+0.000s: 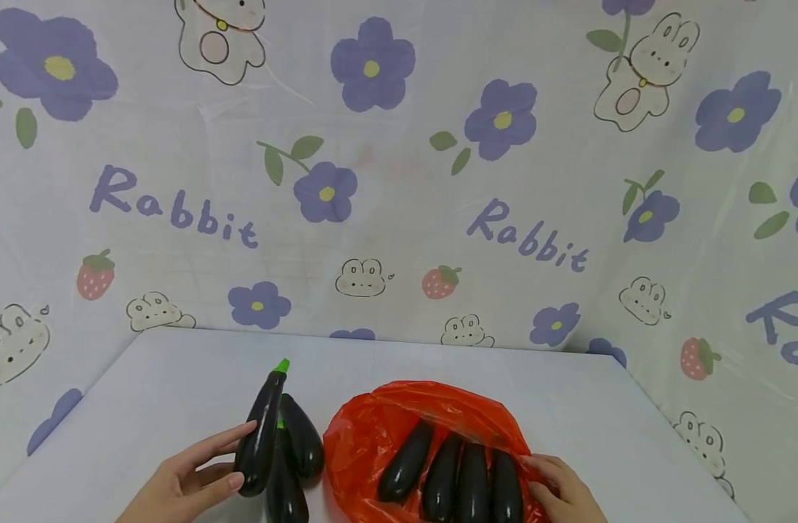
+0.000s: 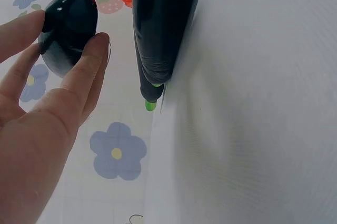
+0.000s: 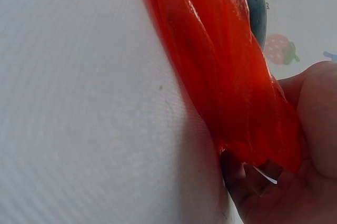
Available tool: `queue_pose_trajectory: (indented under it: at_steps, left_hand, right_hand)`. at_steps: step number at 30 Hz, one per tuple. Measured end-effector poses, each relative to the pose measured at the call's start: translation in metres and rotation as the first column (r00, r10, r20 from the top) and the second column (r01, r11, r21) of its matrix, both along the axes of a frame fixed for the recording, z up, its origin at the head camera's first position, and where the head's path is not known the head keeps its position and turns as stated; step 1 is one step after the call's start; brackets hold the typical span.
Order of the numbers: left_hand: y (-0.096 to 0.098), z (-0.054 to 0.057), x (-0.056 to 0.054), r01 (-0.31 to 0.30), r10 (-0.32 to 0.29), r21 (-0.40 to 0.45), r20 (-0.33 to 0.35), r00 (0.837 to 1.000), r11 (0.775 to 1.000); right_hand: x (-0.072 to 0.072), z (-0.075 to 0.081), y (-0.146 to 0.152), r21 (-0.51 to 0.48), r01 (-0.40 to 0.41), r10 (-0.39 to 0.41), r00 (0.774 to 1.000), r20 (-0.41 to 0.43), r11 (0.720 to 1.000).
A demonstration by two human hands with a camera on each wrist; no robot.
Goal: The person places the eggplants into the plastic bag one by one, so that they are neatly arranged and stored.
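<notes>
Between thumb and fingers, my left hand (image 1: 186, 476) pinches a dark eggplant (image 1: 262, 428), its green stem pointing up and away. The left wrist view shows that eggplant (image 2: 68, 31) end-on, off the table. Two more eggplants, one toward the back (image 1: 302, 439) and one nearer (image 1: 285, 483), lie just right of it. A red plastic bag (image 1: 353, 436) stands with its mouth spread, several eggplants (image 1: 405, 461) side by side inside. My right hand (image 1: 562, 490) grips the bag's right edge; the right wrist view shows red plastic (image 3: 231, 92) between thumb and fingers.
Everything rests on a white table (image 1: 209, 378). Behind it and along the sides hangs a pale cloth (image 1: 399, 218) printed with purple flowers, rabbits and strawberries. The table's back edge meets this cloth.
</notes>
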State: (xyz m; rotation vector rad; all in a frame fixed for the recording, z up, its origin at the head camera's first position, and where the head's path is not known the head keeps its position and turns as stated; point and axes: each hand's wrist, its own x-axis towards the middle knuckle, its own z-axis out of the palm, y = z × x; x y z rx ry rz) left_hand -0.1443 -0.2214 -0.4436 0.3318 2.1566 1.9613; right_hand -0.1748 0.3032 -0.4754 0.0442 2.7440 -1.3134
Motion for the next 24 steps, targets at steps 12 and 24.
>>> queue_pose_trajectory:
  at_steps: [12,24]
  left_hand:
    - [0.002,0.001,0.002,0.073,-0.074,0.067,0.011,0.997,0.995]
    - [0.012,0.012,0.003,0.131,-0.133,0.045,0.049,0.99,0.99]
  right_hand:
    - [0.0,0.001,-0.001,0.016,0.008,-0.008,1.0,0.009,1.0]
    - [0.0,0.001,-0.002,0.023,0.015,-0.015,1.0,0.014,1.0]
